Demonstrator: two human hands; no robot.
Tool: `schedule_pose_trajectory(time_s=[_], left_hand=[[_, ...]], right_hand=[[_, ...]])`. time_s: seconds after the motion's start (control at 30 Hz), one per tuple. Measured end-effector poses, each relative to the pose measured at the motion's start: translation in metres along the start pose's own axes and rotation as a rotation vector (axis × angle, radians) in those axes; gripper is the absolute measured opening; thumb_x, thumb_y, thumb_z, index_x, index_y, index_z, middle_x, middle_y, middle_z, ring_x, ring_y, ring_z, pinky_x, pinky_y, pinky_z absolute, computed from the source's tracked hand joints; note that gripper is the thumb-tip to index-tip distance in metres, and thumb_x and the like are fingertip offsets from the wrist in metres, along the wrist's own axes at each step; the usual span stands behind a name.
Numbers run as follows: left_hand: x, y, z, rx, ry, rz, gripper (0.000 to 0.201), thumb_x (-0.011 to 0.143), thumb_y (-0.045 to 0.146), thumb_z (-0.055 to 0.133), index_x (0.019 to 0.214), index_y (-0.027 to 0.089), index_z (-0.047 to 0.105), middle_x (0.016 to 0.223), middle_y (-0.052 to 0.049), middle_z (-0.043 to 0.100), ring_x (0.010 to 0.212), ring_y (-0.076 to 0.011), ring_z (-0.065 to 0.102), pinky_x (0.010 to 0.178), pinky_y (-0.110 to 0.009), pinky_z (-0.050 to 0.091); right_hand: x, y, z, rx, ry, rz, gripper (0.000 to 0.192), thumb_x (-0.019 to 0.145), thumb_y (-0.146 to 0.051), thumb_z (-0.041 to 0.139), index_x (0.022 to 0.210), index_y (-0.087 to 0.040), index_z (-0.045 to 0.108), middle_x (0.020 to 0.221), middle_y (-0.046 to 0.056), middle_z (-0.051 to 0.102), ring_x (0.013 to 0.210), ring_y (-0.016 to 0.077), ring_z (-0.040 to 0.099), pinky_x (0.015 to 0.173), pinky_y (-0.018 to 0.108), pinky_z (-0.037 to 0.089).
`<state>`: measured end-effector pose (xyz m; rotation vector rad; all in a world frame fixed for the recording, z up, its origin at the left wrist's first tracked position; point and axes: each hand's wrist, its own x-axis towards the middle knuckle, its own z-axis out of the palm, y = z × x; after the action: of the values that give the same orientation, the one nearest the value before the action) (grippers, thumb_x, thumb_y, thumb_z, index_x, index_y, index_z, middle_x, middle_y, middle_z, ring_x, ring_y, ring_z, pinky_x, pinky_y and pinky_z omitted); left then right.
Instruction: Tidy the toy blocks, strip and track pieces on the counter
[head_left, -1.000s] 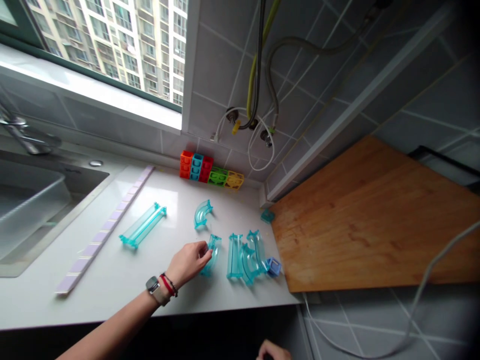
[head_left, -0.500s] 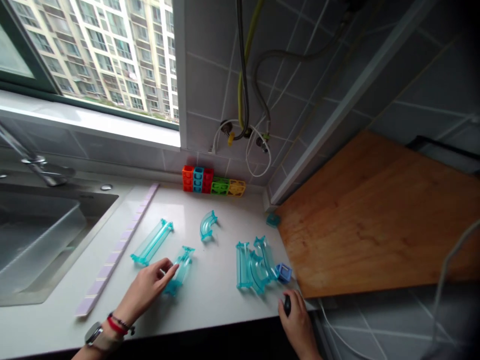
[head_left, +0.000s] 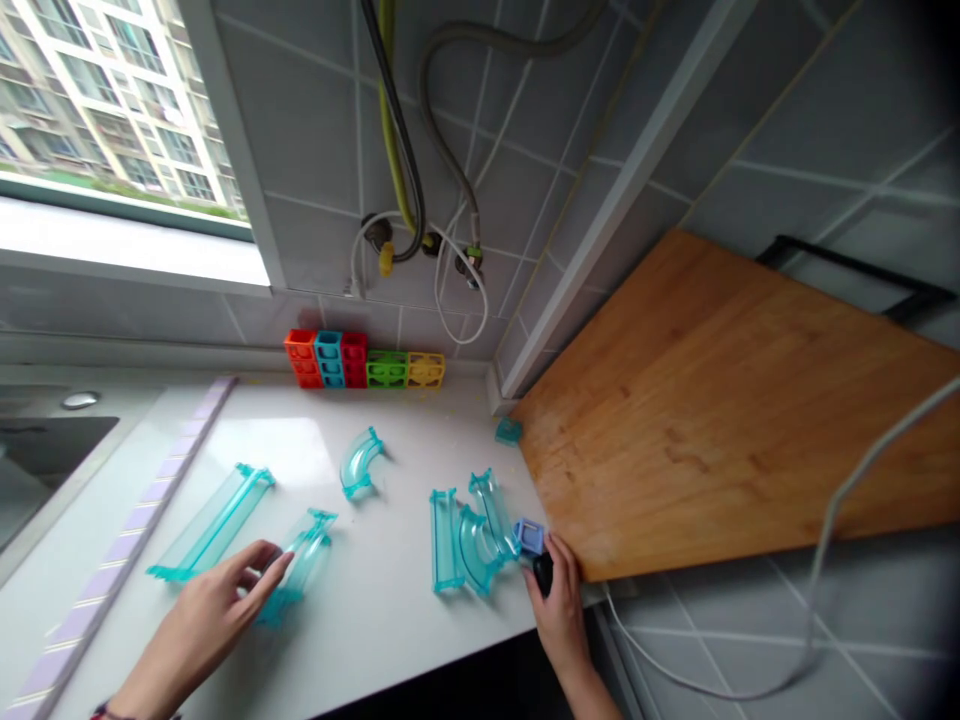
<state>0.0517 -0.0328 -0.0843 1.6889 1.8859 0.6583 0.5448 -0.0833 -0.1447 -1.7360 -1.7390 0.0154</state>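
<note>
Track piece lying on counter; I'm resting my left grip, fingers spread, on it. Right grip is pinching a black object.

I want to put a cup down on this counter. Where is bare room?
The white counter is bare between the curved track and the front edge, and behind it before the coloured blocks. The wooden board is bare. It is crowded around the track cluster by the right hand.

The sink was cut off by the left edge. The right hand partly hid a small dark thing, too small to identify.
</note>
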Motion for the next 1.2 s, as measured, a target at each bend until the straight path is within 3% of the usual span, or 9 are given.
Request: schedule_pose_trajectory(time_s=[0.1,0.23,0.33,0.4,0.57,0.77,0.93,1.07,1.2], left_hand=[[0.002,0.008,-0.003,0.015,-0.035,-0.009,0.042,0.092,0.066,0.058,0.103,0.027,0.068,0.087,-0.002,0.078,0.068,-0.0207,0.074,0.058,-0.027,0.060],[-0.010,0.037,-0.010,0.038,0.290,0.195,0.034,0.096,0.053,0.060,0.114,0.025,0.067,0.119,-0.010,0.073,0.097,-0.0272,0.074,0.068,-0.034,0.063],[-0.026,0.065,-0.003,-0.006,0.464,0.461,0.015,0.094,0.030,0.066,0.108,0.026,0.069,0.117,-0.009,0.072,0.105,-0.0279,0.072,0.088,-0.041,0.061],[-0.035,0.079,0.010,-0.079,0.383,0.569,0.019,0.093,0.019,0.066,0.110,0.027,0.068,0.115,-0.009,0.072,0.104,-0.0266,0.073,0.090,-0.040,0.061],[-0.043,0.094,0.053,-0.120,0.049,0.644,0.022,0.097,0.016,0.060,0.116,0.026,0.066,0.117,-0.012,0.073,0.103,-0.0244,0.074,0.087,-0.032,0.061],[-0.038,0.080,0.074,-0.076,0.014,0.642,0.019,0.100,0.016,0.056,0.117,0.025,0.061,0.112,-0.011,0.070,0.100,-0.0215,0.073,0.087,-0.028,0.059],[-0.036,0.065,0.084,-0.023,0.009,0.591,0.018,0.102,0.019,0.054,0.117,0.025,0.060,0.113,-0.009,0.070,0.098,-0.0204,0.074,0.085,-0.027,0.059],[-0.034,0.066,0.088,0.036,-0.044,0.563,0.014,0.101,0.020,0.053,0.111,0.026,0.062,0.112,-0.008,0.070,0.095,-0.0206,0.074,0.084,-0.029,0.059],[-0.033,0.070,0.088,0.042,-0.076,0.553,0.014,0.101,0.019,0.051,0.107,0.025,0.061,0.112,-0.009,0.069,0.092,-0.0205,0.073,0.082,-0.030,0.060]], right_hand=[[0.012,-0.004,-0.008,-0.025,-0.045,-0.038,0.069,0.101,-0.038,0.063,0.161,-0.022,0.033,0.156,0.019,0.050,0.146,0.0368,0.047,0.116,0.064,0.046],[0.031,-0.006,-0.016,0.019,-0.158,-0.095,0.061,0.105,-0.025,0.053,0.163,-0.028,0.033,0.156,0.014,0.053,0.145,0.0322,0.050,0.117,0.059,0.049],[0.048,-0.005,-0.012,0.077,-0.147,-0.085,0.052,0.105,-0.022,0.050,0.156,-0.030,0.046,0.145,0.012,0.062,0.136,0.0301,0.059,0.112,0.054,0.054],[0.062,-0.005,-0.005,0.104,-0.119,-0.079,0.047,0.104,-0.026,0.053,0.151,-0.030,0.053,0.138,0.012,0.064,0.129,0.0298,0.064,0.109,0.051,0.057],[0.102,-0.011,0.015,0.168,0.025,-0.058,0.043,0.103,-0.034,0.058,0.145,-0.026,0.059,0.132,0.014,0.063,0.123,0.0298,0.064,0.106,0.051,0.057],[0.165,-0.030,0.041,0.280,0.131,-0.077,0.041,0.100,-0.039,0.063,0.137,-0.021,0.062,0.129,0.015,0.063,0.124,0.0284,0.062,0.106,0.049,0.056],[0.243,-0.056,0.087,0.343,0.023,-0.094,0.034,0.102,-0.040,0.061,0.126,-0.016,0.066,0.128,0.015,0.064,0.114,0.0228,0.067,0.090,0.035,0.061],[0.304,-0.080,0.136,0.285,-0.105,-0.107,0.024,0.099,-0.034,0.069,0.115,-0.017,0.069,0.123,0.009,0.069,0.117,0.0250,0.066,0.102,0.047,0.055],[0.344,-0.089,0.175,0.195,-0.218,-0.082,0.026,0.100,-0.036,0.067,0.119,-0.018,0.068,0.129,0.009,0.068,0.117,0.0255,0.066,0.103,0.050,0.055]])
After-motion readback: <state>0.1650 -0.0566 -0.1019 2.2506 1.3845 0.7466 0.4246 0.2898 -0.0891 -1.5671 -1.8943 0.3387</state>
